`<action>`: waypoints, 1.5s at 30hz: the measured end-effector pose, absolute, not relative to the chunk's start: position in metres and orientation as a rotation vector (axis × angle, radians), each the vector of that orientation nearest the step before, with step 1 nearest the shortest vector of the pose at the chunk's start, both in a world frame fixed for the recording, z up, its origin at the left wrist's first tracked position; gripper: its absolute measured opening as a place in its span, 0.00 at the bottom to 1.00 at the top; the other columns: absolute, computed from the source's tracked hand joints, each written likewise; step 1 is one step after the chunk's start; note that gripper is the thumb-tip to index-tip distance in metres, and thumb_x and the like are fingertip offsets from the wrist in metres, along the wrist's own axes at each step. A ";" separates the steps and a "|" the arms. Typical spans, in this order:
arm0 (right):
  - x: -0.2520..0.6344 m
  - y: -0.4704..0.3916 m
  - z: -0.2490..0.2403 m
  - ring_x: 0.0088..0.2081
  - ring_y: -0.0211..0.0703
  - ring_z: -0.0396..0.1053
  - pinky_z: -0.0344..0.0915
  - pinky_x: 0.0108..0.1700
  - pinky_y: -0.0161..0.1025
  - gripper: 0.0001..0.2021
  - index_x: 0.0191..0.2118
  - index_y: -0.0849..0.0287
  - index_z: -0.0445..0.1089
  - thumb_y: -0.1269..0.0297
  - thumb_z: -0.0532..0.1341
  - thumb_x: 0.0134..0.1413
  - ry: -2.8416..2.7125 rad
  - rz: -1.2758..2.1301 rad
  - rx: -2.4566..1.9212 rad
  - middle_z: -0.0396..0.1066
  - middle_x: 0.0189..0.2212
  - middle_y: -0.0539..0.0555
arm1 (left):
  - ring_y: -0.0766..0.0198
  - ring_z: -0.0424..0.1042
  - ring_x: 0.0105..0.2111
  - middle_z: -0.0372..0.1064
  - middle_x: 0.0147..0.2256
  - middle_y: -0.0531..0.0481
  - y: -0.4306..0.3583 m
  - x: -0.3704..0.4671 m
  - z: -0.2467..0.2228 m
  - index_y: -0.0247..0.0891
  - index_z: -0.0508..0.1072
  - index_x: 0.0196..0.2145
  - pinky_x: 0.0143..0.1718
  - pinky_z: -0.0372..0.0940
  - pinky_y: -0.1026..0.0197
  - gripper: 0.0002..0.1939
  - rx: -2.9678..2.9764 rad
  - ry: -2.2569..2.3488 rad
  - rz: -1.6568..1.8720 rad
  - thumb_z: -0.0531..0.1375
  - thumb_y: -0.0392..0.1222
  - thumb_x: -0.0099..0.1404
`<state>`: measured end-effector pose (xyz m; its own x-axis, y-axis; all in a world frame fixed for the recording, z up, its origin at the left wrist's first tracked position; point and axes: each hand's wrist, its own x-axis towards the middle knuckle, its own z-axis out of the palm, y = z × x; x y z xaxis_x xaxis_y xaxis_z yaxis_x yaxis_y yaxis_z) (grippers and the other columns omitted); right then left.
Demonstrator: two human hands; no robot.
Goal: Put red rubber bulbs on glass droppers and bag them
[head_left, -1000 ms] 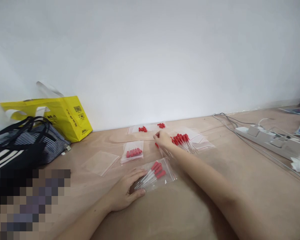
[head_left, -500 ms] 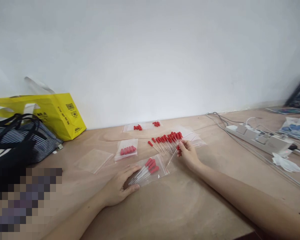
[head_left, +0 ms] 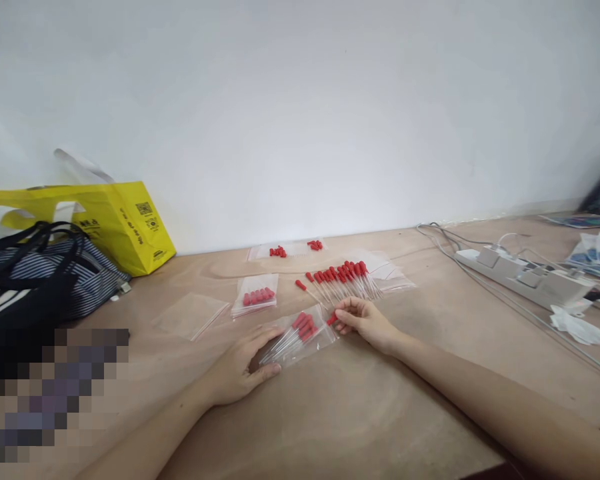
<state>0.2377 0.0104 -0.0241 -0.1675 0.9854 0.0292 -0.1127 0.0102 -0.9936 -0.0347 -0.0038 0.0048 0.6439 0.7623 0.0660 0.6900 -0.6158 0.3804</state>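
Note:
A clear zip bag (head_left: 314, 351) with several red-bulbed glass droppers (head_left: 291, 342) inside lies on the table. My left hand (head_left: 243, 363) grips its near end, thumb on one side and fingers on the other. At the bag's opposite end, by the zip, my right hand (head_left: 361, 323) pinches a single dropper by its red bulb (head_left: 332, 319); its glass tube seems to be inside the bag. Beyond that hand, a fanned row of loose droppers (head_left: 345, 275) rests on the table, bulbs pointing away from me.
A filled zip bag (head_left: 258, 297) and a flat one (head_left: 190, 316) lie to the left. Loose red bulbs (head_left: 279, 252) sit on plastic by the wall. Yellow bag (head_left: 145, 227) and striped bag (head_left: 90, 273) stand left; a power strip (head_left: 525, 280) with cables lies right.
My right hand has moved from the row of loose droppers left and toward me, bringing one dropper to the bag's zip end. My left hand stays on the bag.

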 end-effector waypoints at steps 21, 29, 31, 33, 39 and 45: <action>0.236 0.024 -0.024 0.23 0.32 0.65 0.60 0.27 0.32 0.19 0.32 0.61 0.62 0.65 0.67 0.29 -1.605 1.496 -0.930 0.69 0.23 0.47 | 0.54 0.56 0.53 0.57 0.54 0.48 -0.006 -0.032 0.007 0.44 0.56 0.54 0.53 0.54 0.50 0.25 2.549 1.142 0.395 0.53 0.50 0.60; 0.214 0.018 -0.027 0.20 0.30 0.61 0.56 0.23 0.29 0.15 0.29 0.60 0.60 0.69 0.66 0.32 -1.682 1.292 -0.938 0.64 0.18 0.44 | 0.55 0.55 0.54 0.57 0.54 0.48 -0.004 -0.033 0.004 0.43 0.56 0.54 0.55 0.49 0.48 0.24 2.593 1.117 0.356 0.51 0.48 0.61; 0.219 0.018 -0.026 0.19 0.30 0.59 0.55 0.22 0.28 0.16 0.32 0.60 0.61 0.67 0.65 0.34 -1.763 1.278 -0.929 0.62 0.18 0.43 | 0.55 0.54 0.55 0.57 0.54 0.48 -0.005 -0.034 0.004 0.43 0.56 0.54 0.55 0.49 0.48 0.22 2.600 1.108 0.352 0.50 0.47 0.62; 0.231 0.019 -0.023 0.19 0.29 0.57 0.54 0.22 0.28 0.14 0.34 0.60 0.63 0.65 0.64 0.37 -1.869 1.176 -0.954 0.59 0.19 0.43 | 0.57 0.52 0.55 0.56 0.55 0.49 -0.005 -0.034 0.005 0.43 0.57 0.54 0.55 0.49 0.49 0.21 2.618 1.072 0.350 0.49 0.44 0.63; 0.262 0.017 -0.014 0.28 0.34 0.62 0.58 0.28 0.31 0.09 0.37 0.58 0.69 0.67 0.59 0.46 -2.198 0.593 -1.034 0.65 0.31 0.52 | 0.56 0.52 0.55 0.62 0.51 0.51 0.019 -0.023 0.001 0.43 0.65 0.49 0.54 0.50 0.46 0.18 2.794 0.949 0.480 0.47 0.35 0.63; 0.256 0.009 -0.018 0.27 0.35 0.64 0.59 0.29 0.31 0.09 0.36 0.58 0.70 0.64 0.59 0.47 -2.254 0.525 -1.048 0.69 0.27 0.51 | 0.60 0.67 0.41 0.68 0.40 0.45 0.022 -0.013 -0.004 0.37 0.68 0.42 0.43 0.63 0.54 0.12 2.799 1.033 1.041 0.51 0.35 0.61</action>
